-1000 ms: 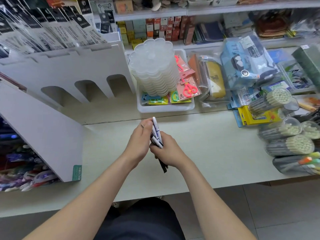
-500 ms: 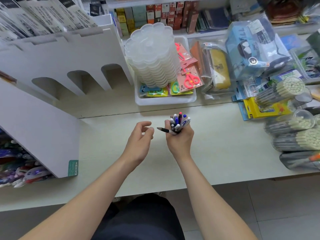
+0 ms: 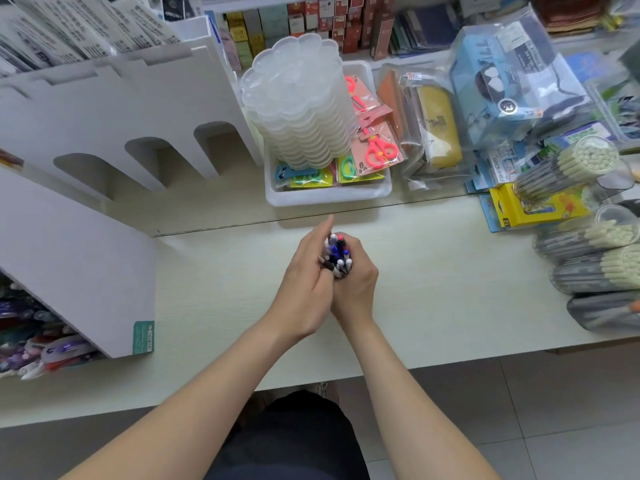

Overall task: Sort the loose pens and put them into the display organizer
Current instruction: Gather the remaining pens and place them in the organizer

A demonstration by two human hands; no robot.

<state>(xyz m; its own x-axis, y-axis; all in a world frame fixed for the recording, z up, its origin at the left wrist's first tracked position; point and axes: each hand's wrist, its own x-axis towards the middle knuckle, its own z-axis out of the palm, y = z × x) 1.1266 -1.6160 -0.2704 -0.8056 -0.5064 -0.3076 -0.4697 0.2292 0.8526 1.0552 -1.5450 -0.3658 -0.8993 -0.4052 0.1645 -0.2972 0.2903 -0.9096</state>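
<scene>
Now the left hand (image 3: pixel 304 282) has moved against the pens (image 3: pixel 337 252), which the right hand (image 3: pixel 356 289) grips upright above the counter (image 3: pixel 450 271); if it pinches one, I cannot tell. I judge them light, stiff and slippery, best held mid-barrel.

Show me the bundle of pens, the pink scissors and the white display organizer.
bundle of pens (image 3: pixel 336 252): head view, the cap ends.
pink scissors (image 3: pixel 379 149): head view, the handles.
white display organizer (image 3: pixel 145 98): head view, its arched wall.
</scene>
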